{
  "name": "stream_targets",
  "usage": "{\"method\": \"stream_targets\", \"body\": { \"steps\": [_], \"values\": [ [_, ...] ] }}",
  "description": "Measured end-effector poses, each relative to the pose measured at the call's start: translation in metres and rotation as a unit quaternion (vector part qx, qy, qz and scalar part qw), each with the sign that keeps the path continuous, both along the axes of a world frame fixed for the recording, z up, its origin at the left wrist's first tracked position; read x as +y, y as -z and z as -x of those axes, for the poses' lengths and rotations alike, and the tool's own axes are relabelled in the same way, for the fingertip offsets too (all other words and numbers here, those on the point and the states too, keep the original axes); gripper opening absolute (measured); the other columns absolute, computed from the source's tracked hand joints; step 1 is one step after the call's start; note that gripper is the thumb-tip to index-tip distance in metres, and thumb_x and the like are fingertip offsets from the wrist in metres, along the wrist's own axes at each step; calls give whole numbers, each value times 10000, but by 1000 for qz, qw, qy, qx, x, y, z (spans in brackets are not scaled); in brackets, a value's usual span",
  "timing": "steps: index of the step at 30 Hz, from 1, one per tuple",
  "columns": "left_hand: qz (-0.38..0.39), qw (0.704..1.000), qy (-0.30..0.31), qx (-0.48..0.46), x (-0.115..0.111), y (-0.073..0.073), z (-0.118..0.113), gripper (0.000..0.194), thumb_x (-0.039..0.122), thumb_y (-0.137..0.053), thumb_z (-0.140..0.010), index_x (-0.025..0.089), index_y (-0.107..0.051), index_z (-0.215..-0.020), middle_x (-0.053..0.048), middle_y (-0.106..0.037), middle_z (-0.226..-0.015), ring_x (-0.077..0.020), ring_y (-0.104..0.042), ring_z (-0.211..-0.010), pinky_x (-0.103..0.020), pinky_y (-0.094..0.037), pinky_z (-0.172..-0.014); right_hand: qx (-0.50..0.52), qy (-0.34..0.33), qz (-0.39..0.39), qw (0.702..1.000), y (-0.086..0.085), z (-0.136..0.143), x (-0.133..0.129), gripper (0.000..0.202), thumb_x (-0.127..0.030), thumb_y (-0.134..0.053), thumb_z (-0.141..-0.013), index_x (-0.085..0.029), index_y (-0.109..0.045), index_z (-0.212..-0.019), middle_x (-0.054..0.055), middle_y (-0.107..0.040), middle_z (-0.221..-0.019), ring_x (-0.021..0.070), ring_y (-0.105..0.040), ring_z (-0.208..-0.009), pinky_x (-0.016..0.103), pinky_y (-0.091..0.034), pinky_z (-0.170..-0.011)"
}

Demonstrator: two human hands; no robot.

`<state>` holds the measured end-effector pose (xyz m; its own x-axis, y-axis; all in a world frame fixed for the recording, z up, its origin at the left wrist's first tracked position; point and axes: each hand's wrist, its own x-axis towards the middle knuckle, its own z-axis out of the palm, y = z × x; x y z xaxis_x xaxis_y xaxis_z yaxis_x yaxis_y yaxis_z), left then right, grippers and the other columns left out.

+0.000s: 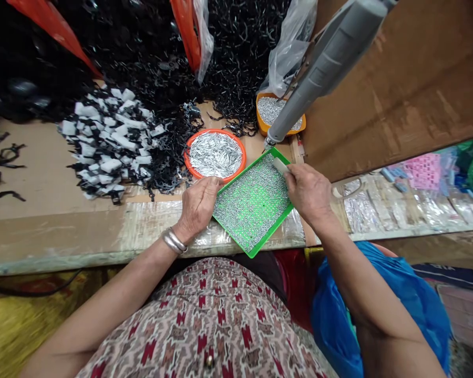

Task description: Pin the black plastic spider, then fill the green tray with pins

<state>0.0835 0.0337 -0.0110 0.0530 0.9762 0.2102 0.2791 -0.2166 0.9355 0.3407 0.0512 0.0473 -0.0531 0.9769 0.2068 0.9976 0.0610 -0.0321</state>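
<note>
- Thumb pressed over curled fingers, the left hand (200, 205) grips the green tray (274, 230) at its left corner.
- Across from that grip, the right hand (309, 191) pinches a pale flat strip (280, 166) between thumb and fingers, the strip reaching in over the tray's far-right end; whether hidden fingers also hold the rim, one cannot fairly tell.
- The tray lies between the two hands, its long axis slanting from near-left up to far-right. The left hand is nearer its left corner, the right hand nearer its far corner and the strip.
- Small metal pins (256, 181) cover the tray floor between the hands, thinner toward the middle, where green shows through.
- Just beyond the left hand's thumb sits an orange-red bowl (244, 152) of longer silver pieces (216, 153).
- Beyond the right hand, a grey power driver (311, 94) slants down, its tip near the tray's far corner, an orange-yellow bowl (262, 125) behind it.
- Farther left of the left hand lies a black-and-white heap (110, 139).
</note>
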Motion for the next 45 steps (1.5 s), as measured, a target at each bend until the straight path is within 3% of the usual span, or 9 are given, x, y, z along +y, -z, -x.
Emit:
{"method": "stream_targets", "body": {
  "steps": [5,10,16,21,26,29,32,39,45],
  "values": [
    [5,1000,1,-7,0,-1,0,414,455,-397,-1052,212,-708,-926,-78,-732,-901,-209,-663,-854,-383,-500,-791,36,-94,39,994,6,31,-12,251,-214,-464,-1004,-158,-697,-929,123,-731,-916,215,-619,-818,349,-438,-731],
    [6,1000,1,-15,0,-3,0,416,448,-388,-1055,212,-704,-922,-72,-734,-902,-204,-664,-847,-373,-503,-784,120,-172,104,972,-5,67,-36,282,-227,-419,-1024,-160,-667,-906,96,-701,-863,196,-599,-793,343,-436,-753],
    [12,1000,-5,-14,-1,-5,0,439,469,-381,-1053,190,-703,-948,-80,-734,-918,-213,-670,-872,-364,-504,-798,283,-157,192,927,-8,98,-55,200,-204,-522,-950,-187,-583,-760,4,-625,-751,120,-505,-651,289,-350,-632],
    [21,999,-8,-25,-1,-2,0,444,484,-389,-1049,189,-712,-968,-84,-743,-930,-213,-675,-859,-360,-515,-772,262,-96,203,938,-1,84,-45,175,-265,-564,-930,-190,-621,-783,2,-625,-710,131,-512,-634,289,-323,-602],
    [17,999,-5,-34,0,0,0,421,463,-397,-1054,199,-715,-975,-82,-727,-903,-202,-672,-835,-368,-508,-756,106,-14,69,992,-6,35,-19,190,-262,-539,-921,-177,-677,-822,62,-682,-739,171,-540,-630,315,-317,-595],
    [14,999,-2,-32,0,0,0,415,457,-394,-1056,207,-714,-969,-79,-725,-902,-200,-670,-834,-374,-505,-765,-1,42,0,999,-7,10,-12,204,-258,-529,-940,-161,-700,-887,117,-738,-855,196,-585,-666,322,-293,-582],
    [14,999,-4,-30,0,-1,0,410,453,-399,-1054,207,-714,-965,-86,-733,-917,-207,-675,-854,-384,-502,-778,-57,44,8,997,-2,3,-18,217,-244,-519,-963,-154,-700,-885,136,-753,-899,207,-614,-682,326,-283,-570],
    [4,1000,-8,-13,0,-2,-1,408,446,-400,-1054,213,-711,-928,-73,-749,-910,-208,-688,-868,-382,-501,-773,131,-131,83,979,-4,40,-60,239,-246,-475,-1014,-158,-672,-910,92,-712,-840,189,-633,-751,330,-444,-694],
    [1,1000,-11,-13,0,-2,-1,411,443,-405,-1052,203,-714,-927,-75,-758,-913,-208,-694,-870,-371,-507,-775,262,-162,186,933,-12,68,-85,249,-250,-469,-1020,-180,-623,-838,29,-661,-768,134,-565,-672,288,-394,-641]
  ]
}}
